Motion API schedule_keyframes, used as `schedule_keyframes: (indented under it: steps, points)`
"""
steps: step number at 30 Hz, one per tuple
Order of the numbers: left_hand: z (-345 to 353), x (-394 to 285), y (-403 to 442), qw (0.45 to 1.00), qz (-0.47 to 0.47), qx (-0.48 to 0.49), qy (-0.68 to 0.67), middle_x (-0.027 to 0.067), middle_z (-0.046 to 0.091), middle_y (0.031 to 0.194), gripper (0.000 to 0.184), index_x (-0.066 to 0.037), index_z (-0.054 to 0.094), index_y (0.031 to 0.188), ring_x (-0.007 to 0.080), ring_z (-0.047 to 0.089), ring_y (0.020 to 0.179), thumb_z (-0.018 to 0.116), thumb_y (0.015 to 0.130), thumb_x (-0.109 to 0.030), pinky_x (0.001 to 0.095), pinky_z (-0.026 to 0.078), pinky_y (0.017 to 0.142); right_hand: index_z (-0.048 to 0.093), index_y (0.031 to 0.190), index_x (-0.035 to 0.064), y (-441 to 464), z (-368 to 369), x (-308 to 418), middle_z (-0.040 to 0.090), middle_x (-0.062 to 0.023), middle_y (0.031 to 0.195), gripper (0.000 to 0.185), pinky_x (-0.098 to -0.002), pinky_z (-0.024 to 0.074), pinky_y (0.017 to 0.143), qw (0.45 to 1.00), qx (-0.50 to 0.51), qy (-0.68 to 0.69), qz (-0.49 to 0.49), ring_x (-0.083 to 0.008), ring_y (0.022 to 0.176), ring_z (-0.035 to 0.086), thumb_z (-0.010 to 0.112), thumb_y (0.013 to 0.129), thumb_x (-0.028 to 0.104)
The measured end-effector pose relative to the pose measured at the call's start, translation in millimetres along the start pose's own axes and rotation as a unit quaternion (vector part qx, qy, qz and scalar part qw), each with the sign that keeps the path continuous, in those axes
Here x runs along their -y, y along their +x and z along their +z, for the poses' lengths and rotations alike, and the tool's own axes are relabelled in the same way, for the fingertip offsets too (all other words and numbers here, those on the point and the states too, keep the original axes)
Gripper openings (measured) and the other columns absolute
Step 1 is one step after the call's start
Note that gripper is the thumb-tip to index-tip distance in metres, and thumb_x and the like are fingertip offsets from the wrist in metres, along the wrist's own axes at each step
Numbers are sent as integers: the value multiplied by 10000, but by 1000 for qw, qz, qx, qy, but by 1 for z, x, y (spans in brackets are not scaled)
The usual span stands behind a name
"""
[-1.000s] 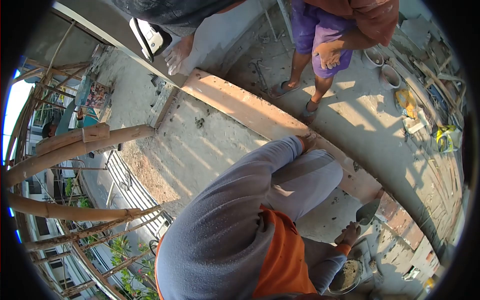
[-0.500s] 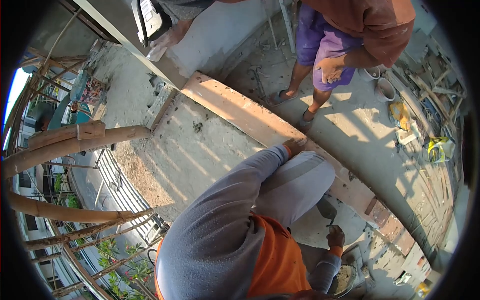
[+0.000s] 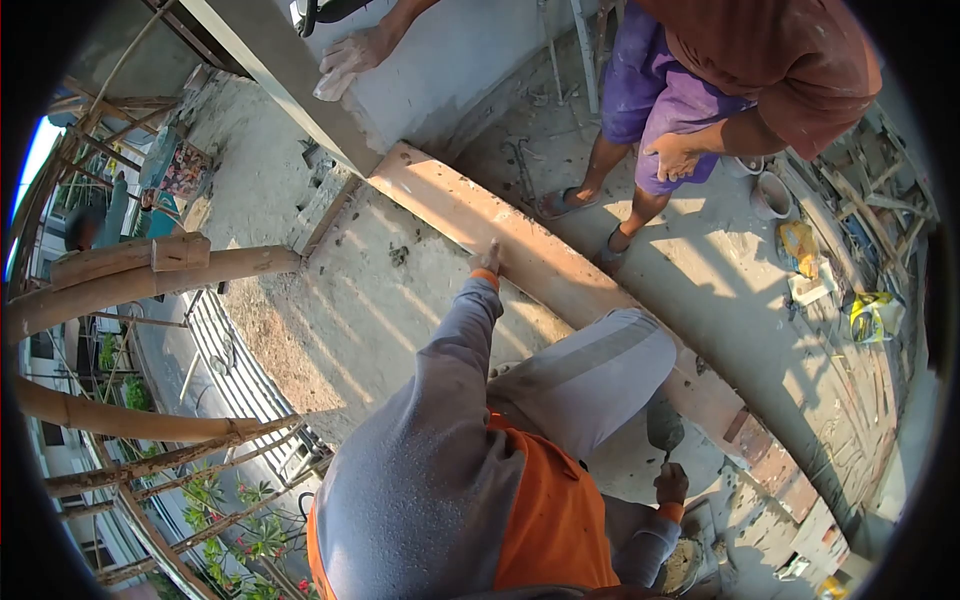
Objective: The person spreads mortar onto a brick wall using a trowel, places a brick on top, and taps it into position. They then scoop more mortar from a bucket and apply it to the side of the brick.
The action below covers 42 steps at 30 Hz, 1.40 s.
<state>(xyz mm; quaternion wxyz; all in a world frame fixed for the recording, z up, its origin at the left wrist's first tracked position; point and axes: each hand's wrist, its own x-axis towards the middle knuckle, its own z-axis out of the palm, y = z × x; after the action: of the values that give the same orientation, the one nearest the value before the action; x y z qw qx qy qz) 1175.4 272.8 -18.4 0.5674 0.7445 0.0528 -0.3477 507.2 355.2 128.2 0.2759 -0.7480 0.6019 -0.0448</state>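
The trowel (image 3: 664, 426) is held by its handle in the right hand (image 3: 671, 484); the blade is best kept level and clear of the bent leg (image 3: 598, 372). The board (image 3: 560, 265) is touched by the left hand (image 3: 487, 260), whose finger spread cannot be told. The mortar (image 3: 681, 563) is partly hidden by the sleeve (image 3: 645, 550).

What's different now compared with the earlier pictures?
The left hand moved along the board, away from the knee and toward the grey post. The right hand drew the trowel back beside the knee, still holding it. The board stayed put.
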Motion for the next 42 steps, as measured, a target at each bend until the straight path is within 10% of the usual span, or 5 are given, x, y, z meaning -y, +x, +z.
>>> schedule_keyframes:
  steps: [2,5,7,9,42]
  points:
    - [6,12,20,996,5,-83,42,266,602,1135,828,127,544,1139,375,584,1066,675,736,-585,401,468,830,630,851,36,-1,-7,20,640,-158,782,158,-388,483,624,962,21,137,234,-301,681,620,610,729,133]
    - [8,-9,9,977,-33,-126,172,284,600,1116,806,148,544,1106,373,582,1068,684,742,-558,377,464,855,629,860,41,-6,6,-13,643,-157,803,167,-382,485,641,981,-18,-137,-134,-286,705,626,615,712,115]
    - [7,-20,-10,992,-11,-105,67,291,593,1123,804,157,547,1090,384,578,1068,670,753,-562,377,464,868,630,883,48,-9,8,-13,641,-172,792,187,-390,483,656,985,-6,-131,-108,-302,721,625,616,705,103]
    - [8,-19,-2,988,-19,-116,100,288,603,1105,812,158,549,1084,386,587,1049,668,748,-572,380,463,869,629,896,50,-7,12,-12,637,-184,779,211,-400,480,662,966,24,120,229,-327,732,622,622,688,86]
    - [-4,-38,24,961,-53,-164,-216,214,559,1204,638,54,445,1258,334,569,1058,677,826,-353,399,462,882,635,887,44,-25,4,15,633,-200,785,184,-414,477,660,973,1,68,221,-352,736,624,614,735,145]
